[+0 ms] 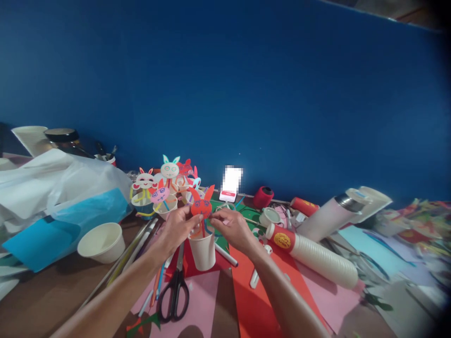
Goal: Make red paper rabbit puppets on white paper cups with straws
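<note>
Both hands pinch a flat red paper rabbit face with pointed ears: left hand fingers closed on its edge at 9 o'clock, right hand fingers closed at 3 o'clock. Below it at 6 o'clock stands a smooth white paper cup; black-handled scissors lie on the cluttered surface.

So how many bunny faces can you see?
5, perhaps more hidden: a red bunny in the left hand and right hand, then pink, white, mint-eared and a red one behind.
</note>
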A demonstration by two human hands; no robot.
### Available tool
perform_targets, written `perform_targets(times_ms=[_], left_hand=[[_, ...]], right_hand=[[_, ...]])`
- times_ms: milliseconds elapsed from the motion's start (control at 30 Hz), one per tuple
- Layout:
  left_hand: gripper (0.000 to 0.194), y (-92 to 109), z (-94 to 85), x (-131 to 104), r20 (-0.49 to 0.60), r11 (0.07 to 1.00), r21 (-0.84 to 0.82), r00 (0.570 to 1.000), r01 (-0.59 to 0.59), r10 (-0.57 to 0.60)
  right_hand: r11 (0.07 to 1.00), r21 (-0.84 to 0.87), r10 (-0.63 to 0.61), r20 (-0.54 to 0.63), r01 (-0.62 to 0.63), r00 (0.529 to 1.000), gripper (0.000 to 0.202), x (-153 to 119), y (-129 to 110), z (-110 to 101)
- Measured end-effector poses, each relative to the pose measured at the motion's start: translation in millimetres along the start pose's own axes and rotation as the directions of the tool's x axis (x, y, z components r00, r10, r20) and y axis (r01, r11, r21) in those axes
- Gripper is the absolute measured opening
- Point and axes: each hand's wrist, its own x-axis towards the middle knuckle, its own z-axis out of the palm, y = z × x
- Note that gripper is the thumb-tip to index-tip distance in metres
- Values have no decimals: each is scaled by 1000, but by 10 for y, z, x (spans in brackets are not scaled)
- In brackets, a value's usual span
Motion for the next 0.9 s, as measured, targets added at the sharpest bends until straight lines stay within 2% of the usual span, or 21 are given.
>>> perform_targets(times_ms=[133, 267, 700, 900], left_hand=[[28, -29, 15, 1, 10, 999, 46, 1000, -12, 12], [24, -42, 33, 1, 37, 1000, 10, 999, 7, -7], [23, -31, 45, -6, 96, 994, 48, 990, 101, -105], [20, -10, 7, -15, 132, 996, 71, 989, 60, -69]], right_hand=[[983, 151, 101, 43, -107, 994, 14, 16, 29, 12], [962, 230, 130, 75, -144, 989, 18, 36, 61, 30], [958, 224, 163, 98, -181, 982, 23, 45, 109, 47], [960, 187, 194, 87, -208, 977, 23, 49, 126, 31]])
